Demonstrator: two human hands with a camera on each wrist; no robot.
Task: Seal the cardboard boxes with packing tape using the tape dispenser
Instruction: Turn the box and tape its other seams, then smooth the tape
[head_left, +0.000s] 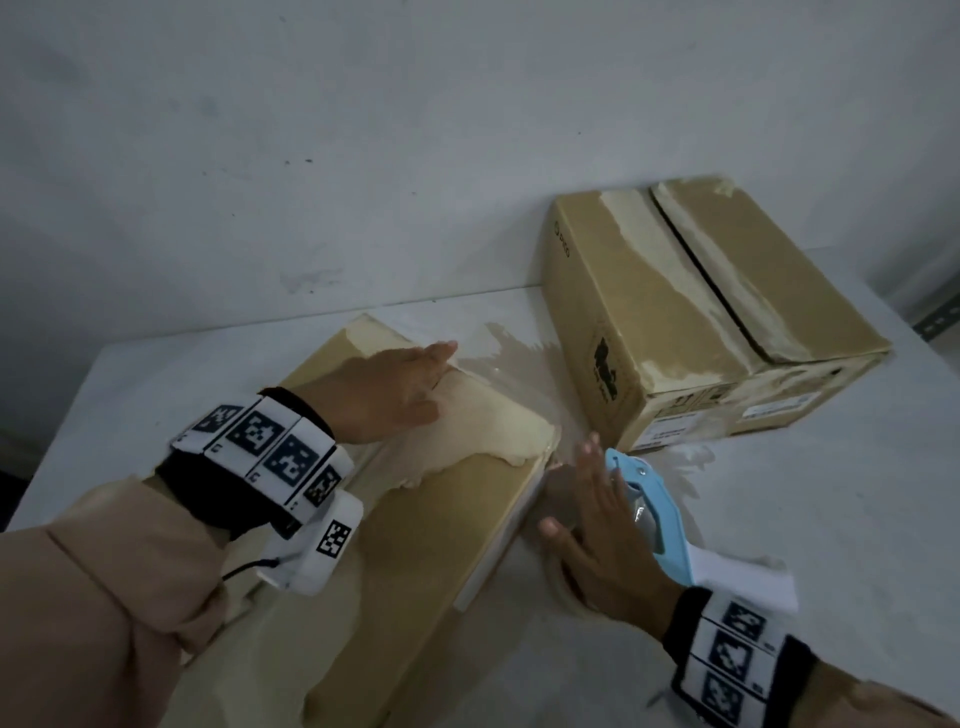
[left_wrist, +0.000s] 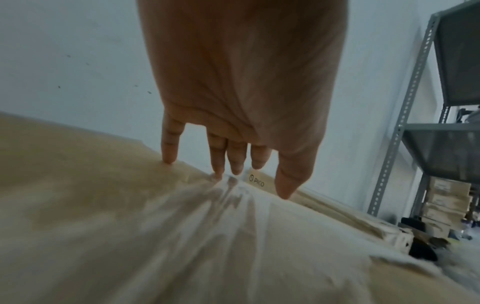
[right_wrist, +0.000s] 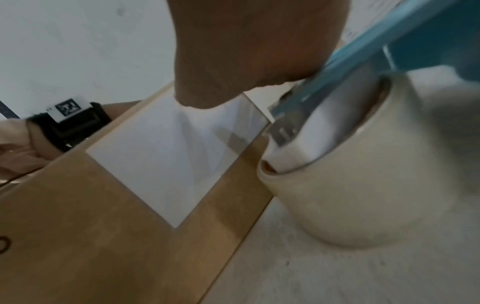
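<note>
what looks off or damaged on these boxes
Both look worn. The far box has pale strips along its top seam where the surface is torn away, and that seam gapes open. The near box under the left hand has a ragged pale patch too. Nothing is spilled.

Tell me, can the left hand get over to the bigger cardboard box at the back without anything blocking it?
Probably yes. The left hand lies flat on the near box, and only bare table separates it from the bigger box. The tape dispenser sits off to the right.
</note>
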